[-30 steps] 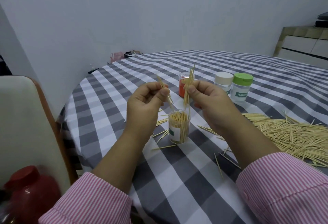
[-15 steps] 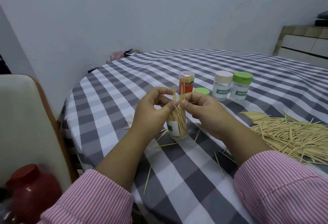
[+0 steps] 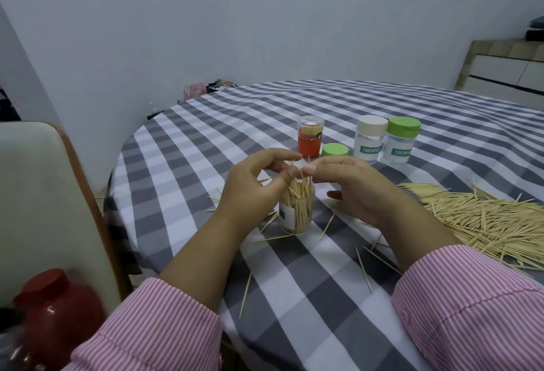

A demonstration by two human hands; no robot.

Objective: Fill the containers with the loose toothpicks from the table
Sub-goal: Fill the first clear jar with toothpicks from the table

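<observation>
On the checked bench (image 3: pixel 338 111), an open clear jar (image 3: pixel 296 214) packed with upright toothpicks stands directly under both hands. The left hand (image 3: pixel 253 185) and right hand (image 3: pixel 353 185) meet over its mouth, thumb and forefinger of each pinching the tips of the toothpicks in the jar (image 3: pixel 297 194). Just right of the right hand lies the loose pile (image 3: pixel 482 217). Behind the hands stand 3 capped jars (image 3: pixel 370 142) and 1 green lid (image 3: pixel 335 150).

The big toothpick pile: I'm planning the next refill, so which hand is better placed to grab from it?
Probably the right hand. The toothpick pile lies on its side of the table, just beyond its wrist, while the left hand sits on the far side of the open container and would have to cross over it.
</observation>
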